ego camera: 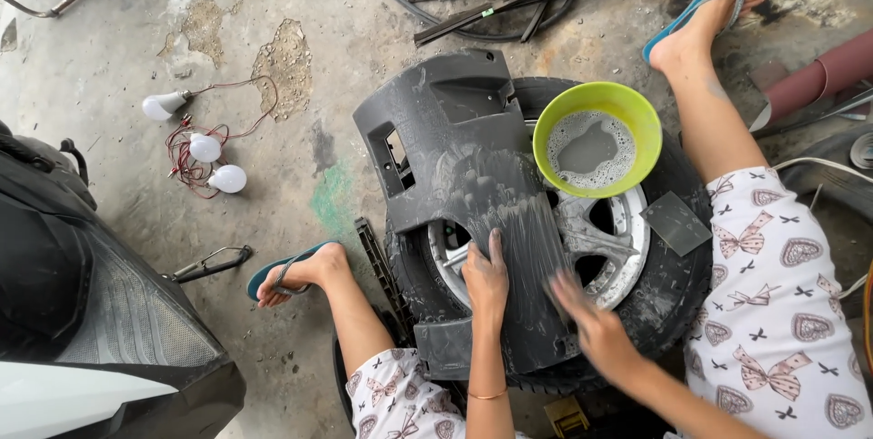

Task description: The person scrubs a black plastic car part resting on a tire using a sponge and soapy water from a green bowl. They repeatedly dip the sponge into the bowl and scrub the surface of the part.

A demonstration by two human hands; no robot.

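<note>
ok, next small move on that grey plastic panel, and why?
Probably another rubbing stroke further up the grey panel. The left hand presses flat on it, the right hand is blurred over its lower wet, streaked part, while the upper part looks dull. The green bowl of soapy water sits within reach on the wheel.

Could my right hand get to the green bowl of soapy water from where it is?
Probably yes. The right hand is on the grey plastic panel, the green bowl sits uncovered on the wheel beyond it, and nothing lies between.
</note>
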